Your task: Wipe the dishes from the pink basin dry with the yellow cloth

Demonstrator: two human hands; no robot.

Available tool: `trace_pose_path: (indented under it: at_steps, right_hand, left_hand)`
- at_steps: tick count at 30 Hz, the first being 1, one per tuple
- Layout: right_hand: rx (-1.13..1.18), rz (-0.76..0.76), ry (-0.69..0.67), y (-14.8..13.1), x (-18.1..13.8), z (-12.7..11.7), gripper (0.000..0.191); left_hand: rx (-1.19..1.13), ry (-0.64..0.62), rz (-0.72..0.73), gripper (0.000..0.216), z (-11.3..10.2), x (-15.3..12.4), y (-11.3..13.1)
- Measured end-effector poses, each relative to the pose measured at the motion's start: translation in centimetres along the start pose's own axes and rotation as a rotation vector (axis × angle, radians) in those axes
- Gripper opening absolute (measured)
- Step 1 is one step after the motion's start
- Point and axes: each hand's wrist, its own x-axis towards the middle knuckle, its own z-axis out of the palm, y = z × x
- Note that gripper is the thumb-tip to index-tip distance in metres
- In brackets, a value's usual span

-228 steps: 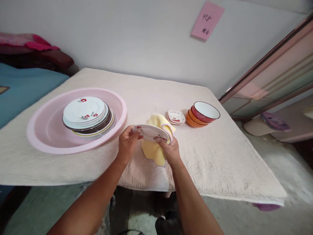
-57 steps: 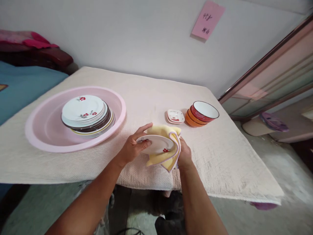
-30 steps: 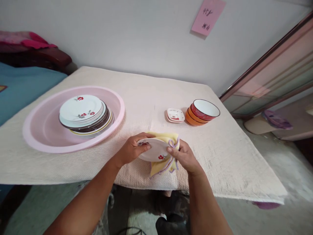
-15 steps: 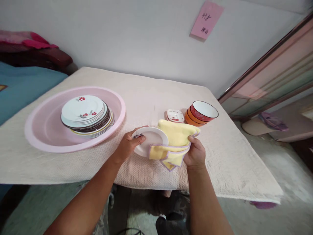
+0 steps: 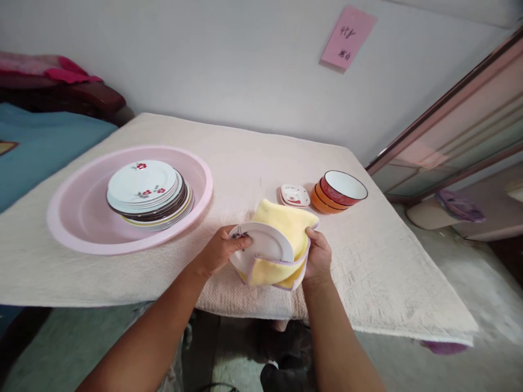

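The yellow cloth (image 5: 281,215) has closed in on the plate (image 5: 267,242), wrapping its three-to-five o'clock rim above the table's six o'clock side. Our left hand (image 5: 218,250) clamps the plate at nine o'clock; our right hand (image 5: 319,256) pinches the cloth.

Against half a second ago, we now bring the right hand (image 5: 319,256) in closer to the left hand (image 5: 219,251), and we have the plate (image 5: 267,245) a little lower. The cloth (image 5: 286,220), which spread farther right, now sits closer about the plate, its front flap (image 5: 272,271) curving where it lay flatter. A second ago we pressed the right thumb (image 5: 311,233) to the plate's face; now we have it on the cloth. The red flower then showing low on the plate is out of sight.
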Motion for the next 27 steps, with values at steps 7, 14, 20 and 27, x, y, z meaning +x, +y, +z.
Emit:
trace_pose_path:
  at_steps: [7,14,20,27]
  right_hand:
    - [-0.229,0.023,-0.080,1.5,-0.1,-0.9,0.040]
    - [-0.294,-0.137,0.022,0.1,0.8,-0.7,0.033]
    - [-0.299,-0.688,0.254,0.2,1.7,-2.2,0.045]
    - [-1.010,-0.736,-0.234,2.6,-1.2,2.2,0.055]
  left_hand:
    - [-0.052,0.000,-0.019,0.026,-0.1,-0.1,0.2]
    - [-0.038,0.148,0.091,0.026,-0.4,0.4,0.3]
    - [0.471,0.288,0.411,0.019,-0.2,0.2,0.9]
    - [0.785,0.085,0.603,0.025,0.4,-0.2,0.4]
